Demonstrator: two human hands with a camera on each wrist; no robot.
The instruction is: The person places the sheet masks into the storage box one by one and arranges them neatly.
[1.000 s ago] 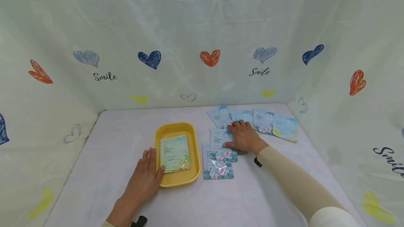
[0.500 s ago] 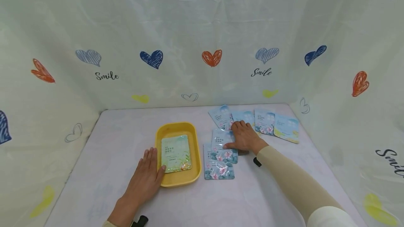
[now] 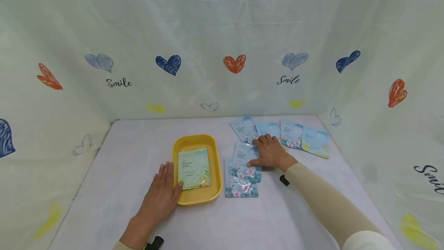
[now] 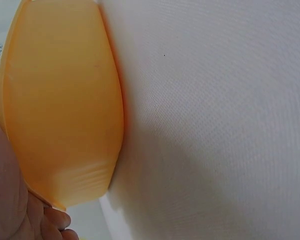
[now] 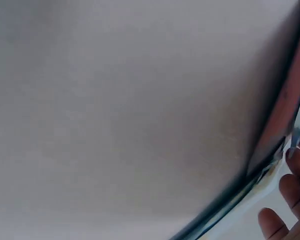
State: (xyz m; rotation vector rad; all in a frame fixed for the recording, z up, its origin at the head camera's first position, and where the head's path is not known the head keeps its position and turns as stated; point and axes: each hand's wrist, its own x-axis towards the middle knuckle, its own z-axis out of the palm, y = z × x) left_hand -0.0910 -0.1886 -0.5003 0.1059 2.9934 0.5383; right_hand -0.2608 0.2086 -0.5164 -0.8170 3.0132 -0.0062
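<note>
In the head view my left hand (image 3: 157, 196) lies with straight fingers along the left side of a yellow tray (image 3: 214, 190), its thumb at the rim. A flat green sachet (image 3: 194, 169) with printed flowers lies inside the tray. To the right, my right hand (image 3: 270, 152) pinches a blue floral sachet (image 3: 246, 171), thumb on its face and fingers at its far side. That sachet overlaps another blue floral sachet (image 3: 241, 188). A small dark patch shows under the palm. In the right wrist view the fingertips (image 5: 292, 190) are beside the raised sachet edge (image 5: 225, 200).
Several more sachets lie in a row at the table's back right, including a tilted blue one (image 3: 244, 128), a floral one (image 3: 291, 134) and a blue-and-yellow one (image 3: 315, 141). A heart-printed cloth (image 3: 194, 88) surrounds the white table (image 3: 132, 146).
The sachet under my right hand has turned slightly and slid a little toward the near side. The left hand stays at the tray. The whole head view has shifted slightly.
</note>
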